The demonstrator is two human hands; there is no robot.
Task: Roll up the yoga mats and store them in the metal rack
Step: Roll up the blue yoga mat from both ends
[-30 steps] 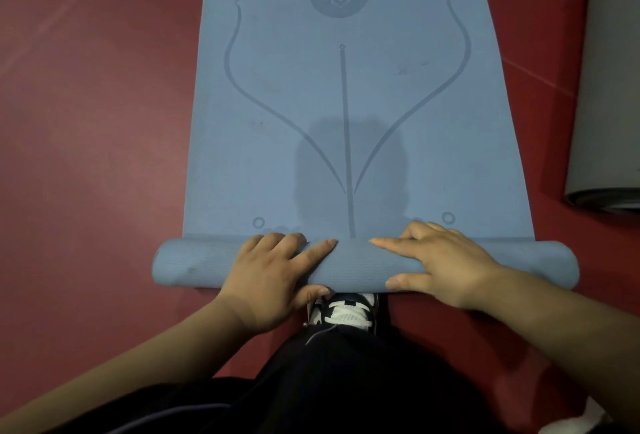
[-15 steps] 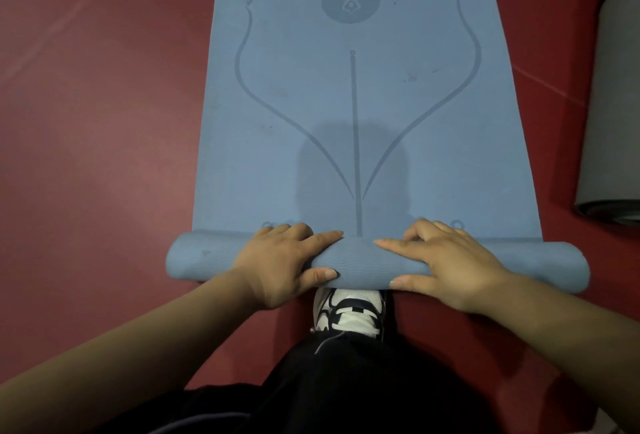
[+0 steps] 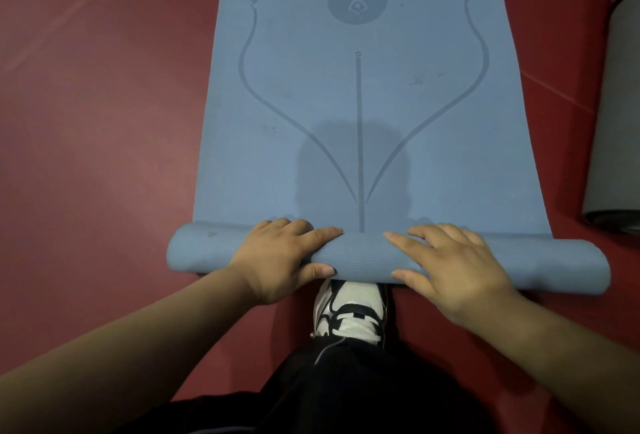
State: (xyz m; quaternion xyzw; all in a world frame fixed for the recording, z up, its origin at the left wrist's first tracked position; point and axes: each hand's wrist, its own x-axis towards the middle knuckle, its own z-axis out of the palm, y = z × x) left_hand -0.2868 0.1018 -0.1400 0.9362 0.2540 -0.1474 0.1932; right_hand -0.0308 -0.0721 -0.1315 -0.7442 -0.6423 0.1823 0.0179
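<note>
A blue yoga mat (image 3: 360, 104) with a printed line pattern lies flat on the red floor, stretching away from me. Its near end is rolled into a thick tube (image 3: 540, 262) lying crosswise. My left hand (image 3: 280, 260) wraps the tube left of centre, fingers over the top and thumb on the near side. My right hand (image 3: 450, 267) wraps it right of centre in the same way, with the index finger pointing left. The metal rack is out of view.
A grey mat (image 3: 613, 122) lies along the right edge, its rolled dark end facing me. My white and black shoe (image 3: 351, 312) stands just behind the tube between my hands. Red floor (image 3: 97, 122) spreads to the left.
The tube has rolled a little farther up the mat, covering the two small printed circles. Both hands stayed on it and moved forward with it.
</note>
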